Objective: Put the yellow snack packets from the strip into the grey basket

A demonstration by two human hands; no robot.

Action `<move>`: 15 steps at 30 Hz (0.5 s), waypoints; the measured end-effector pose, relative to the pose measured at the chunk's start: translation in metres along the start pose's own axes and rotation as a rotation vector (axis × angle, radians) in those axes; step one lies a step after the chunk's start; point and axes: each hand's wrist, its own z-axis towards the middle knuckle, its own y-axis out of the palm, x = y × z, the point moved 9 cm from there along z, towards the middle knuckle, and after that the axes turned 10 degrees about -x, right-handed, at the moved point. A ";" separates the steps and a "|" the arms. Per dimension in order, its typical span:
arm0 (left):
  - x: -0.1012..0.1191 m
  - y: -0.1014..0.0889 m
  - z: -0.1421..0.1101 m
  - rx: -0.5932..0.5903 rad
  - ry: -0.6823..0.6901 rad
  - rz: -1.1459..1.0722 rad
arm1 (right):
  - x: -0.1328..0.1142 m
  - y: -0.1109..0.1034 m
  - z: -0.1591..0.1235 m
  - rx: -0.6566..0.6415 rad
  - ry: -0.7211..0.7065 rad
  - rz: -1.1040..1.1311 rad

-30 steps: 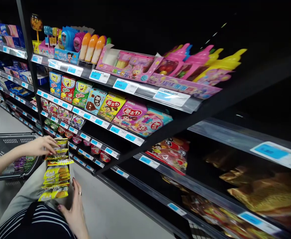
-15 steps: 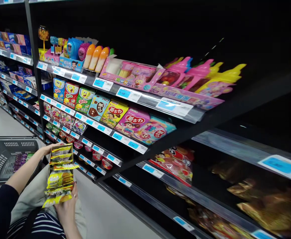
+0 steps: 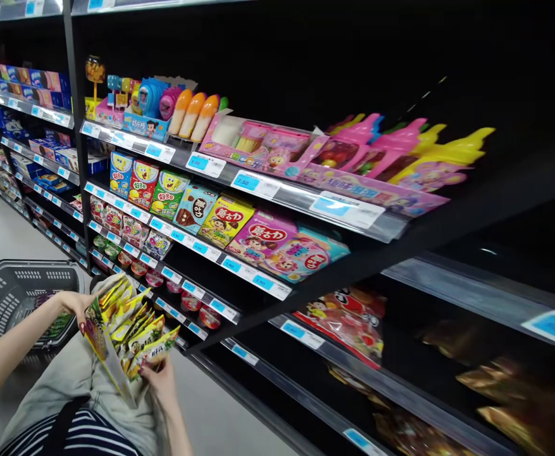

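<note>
An open carton full of upright yellow snack packets rests tilted over my lap. My left hand grips the carton's far left side, with fingers over its printed wall. At the near right end, my right hand has its thumb and fingers closed on one of the front packets; the carton's edge beside it is partly hidden by the hand. Left of my left hand is a grey shopping basket with purple and green packages in it.
A shelf rack runs along the right. It holds candy toys, boxed sweets, a red snack bag and small cups. Price-tagged shelf edges jut out near my right arm. Grey floor lies below.
The carton has turned so its printed left wall shows, and its packets have fanned out. My right hand has moved right and up onto the front packets. The view has shifted slightly left.
</note>
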 end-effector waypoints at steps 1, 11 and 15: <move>0.009 0.005 -0.005 0.022 0.030 0.013 | -0.022 -0.002 0.013 -0.042 -0.012 -0.003; 0.212 0.084 -0.078 0.533 0.742 -0.053 | -0.292 0.020 0.127 -0.436 -0.296 0.163; 0.257 0.110 -0.093 0.632 0.801 0.025 | -0.350 0.037 0.143 -0.448 -0.405 0.135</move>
